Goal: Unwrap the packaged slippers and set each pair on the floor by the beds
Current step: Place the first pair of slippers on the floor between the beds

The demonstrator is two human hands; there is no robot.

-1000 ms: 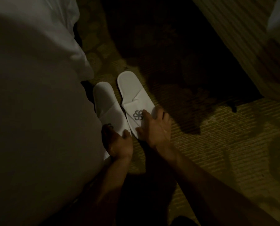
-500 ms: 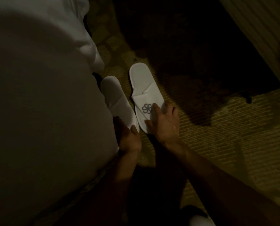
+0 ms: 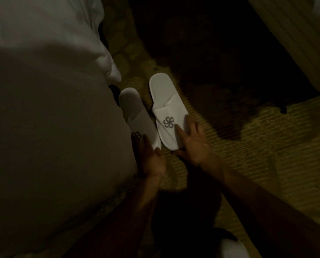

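Only the head view to go on here, and it's pretty dim, looking down at the gap beside a bed. Two white slippers lie flat on the carpet (image 3: 248, 146), toes pointing back toward the person. The left slipper (image 3: 137, 116) sits right against the bed's hanging white cover (image 3: 53, 118), its outer edge tucked partly under the fabric, and you can just make out part of a grey swirl logo near its toe. The right slipper (image 3: 166, 107) lies just beside it with a narrow strip of carpet between them, slightly angled, and its grey swirl logo (image 3: 168, 122) is fully visible. The left hand (image 3: 152, 157) rests at the toe end of the left slipper, fingers laid together flat along the top and the thumb sticking out at the slipper's tip, so more pressing than grabbing. The right hand (image 3: 192, 144) is on the toe end of the right slipper, fingers a bit spread over the upper, thumb down at the front edge, looks like a loose hold on the toe. Upper part of the floor is in deep shadow. Top right there's a striped fabric edge (image 3: 295, 38), hard to say what it belongs to. Something white (image 3: 231, 248) pokes in at the bottom edge, can't tell what.
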